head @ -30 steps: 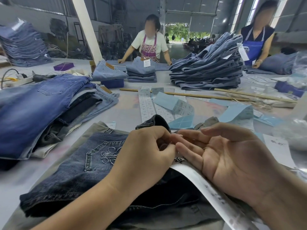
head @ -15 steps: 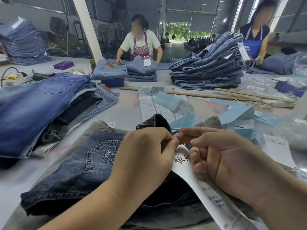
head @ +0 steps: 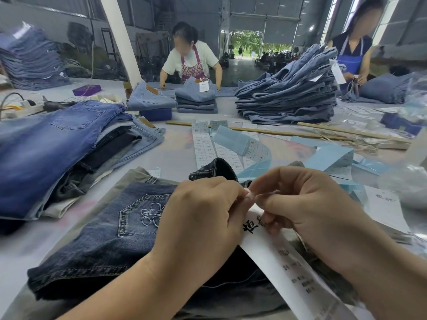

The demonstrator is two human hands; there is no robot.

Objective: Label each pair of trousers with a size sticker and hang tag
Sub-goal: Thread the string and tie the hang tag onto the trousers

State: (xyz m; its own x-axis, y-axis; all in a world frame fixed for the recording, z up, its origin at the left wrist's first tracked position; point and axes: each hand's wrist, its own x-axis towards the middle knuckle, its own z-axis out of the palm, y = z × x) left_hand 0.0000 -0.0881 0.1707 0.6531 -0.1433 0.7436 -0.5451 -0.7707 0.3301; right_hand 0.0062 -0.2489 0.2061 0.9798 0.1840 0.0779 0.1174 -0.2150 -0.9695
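Left hand (head: 203,218), right hand (head: 307,218), pinching hang tag (head: 284,257)

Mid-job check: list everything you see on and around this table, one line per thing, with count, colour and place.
dark jeans: one pair, dark blue, front, under both hands
hang tag: one, white with black print, on the dark jeans by the hands
folded trousers pile: one pile, mixed blue and dark, left
sticker strips: several, white, centre
backing sheets: several, light blue, right of centre
tall jeans stack: one, pale blue, far right
purple box: one, far left
workers: two, far side
left hand: pinching something small at its fingertips
right hand: pinching too, fingertips meeting the left's
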